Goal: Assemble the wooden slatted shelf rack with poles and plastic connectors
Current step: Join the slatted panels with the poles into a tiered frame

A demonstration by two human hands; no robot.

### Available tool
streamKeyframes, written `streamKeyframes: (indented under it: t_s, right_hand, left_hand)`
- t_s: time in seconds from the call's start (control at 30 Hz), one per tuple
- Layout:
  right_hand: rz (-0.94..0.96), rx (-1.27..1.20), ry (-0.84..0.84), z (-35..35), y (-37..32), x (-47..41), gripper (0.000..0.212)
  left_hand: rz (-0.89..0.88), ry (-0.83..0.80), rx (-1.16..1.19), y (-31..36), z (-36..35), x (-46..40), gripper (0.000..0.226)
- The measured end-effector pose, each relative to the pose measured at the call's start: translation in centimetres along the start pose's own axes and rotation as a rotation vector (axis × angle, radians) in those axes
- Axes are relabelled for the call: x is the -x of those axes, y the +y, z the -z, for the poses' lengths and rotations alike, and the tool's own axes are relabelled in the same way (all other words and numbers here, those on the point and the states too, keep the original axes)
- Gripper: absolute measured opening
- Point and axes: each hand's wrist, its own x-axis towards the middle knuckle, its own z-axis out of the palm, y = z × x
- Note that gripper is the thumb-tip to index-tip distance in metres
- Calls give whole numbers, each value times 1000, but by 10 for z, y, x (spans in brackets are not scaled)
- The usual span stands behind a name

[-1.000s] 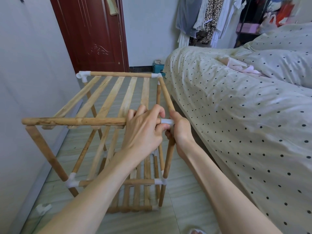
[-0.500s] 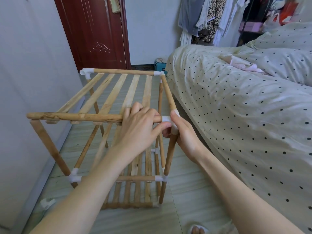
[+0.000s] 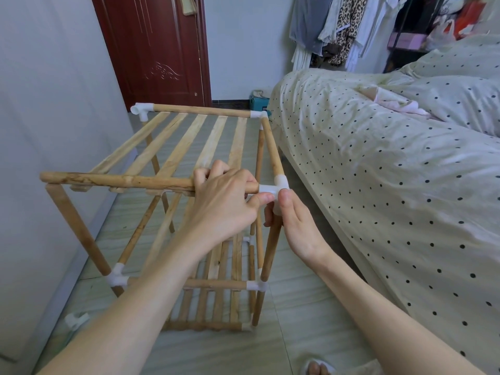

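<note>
While the left hand (image 3: 224, 201) wraps its fingers round the near top pole (image 3: 121, 180) just short of its right end, the right hand (image 3: 293, 220) pinches the white corner connector (image 3: 276, 189) from below, thumb up against the plastic, other fingers curled behind the upright pole (image 3: 272, 247) under it. Rack (image 3: 189, 147) stands on the floor (image 3: 311, 307) between wall (image 3: 40, 131) and bed (image 3: 392, 185), two slatted tiers visible plus a bottom rail. Step in hand looks like seating the pole end into the connector's side socket; a bit of pole end shows at the socket mouth, so probably not fully home, hard to tell. To do it well: keep the pole in line with the socket, push straight along its axis with the left, brace the connector with the right so the side rail (image 3: 272, 147) and upright don't pop out of their sockets. A small twist should help it slide. Left end of that pole sits bare over the near left upright (image 3: 75, 226), no connector there, so too much shove could knock it off. A loose white connector (image 3: 75, 320) lies on the floor by the wall, likely meant for that corner. Far left connector (image 3: 140, 109) has an open socket pointing toward the camera.
</note>
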Motion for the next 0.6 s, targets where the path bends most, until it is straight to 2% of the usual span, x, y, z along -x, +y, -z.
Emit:
streamKeyframes:
  t_s: [0.27, 0.6]
  right_hand:
    - [-40, -142, 142, -12, 3, -4, 37]
    - [-69, -214, 181, -15, 3, -4, 38]
  left_hand:
    - [28, 58, 34, 8, -3, -2, 27]
    - [4, 97, -10, 9, -6, 0, 28]
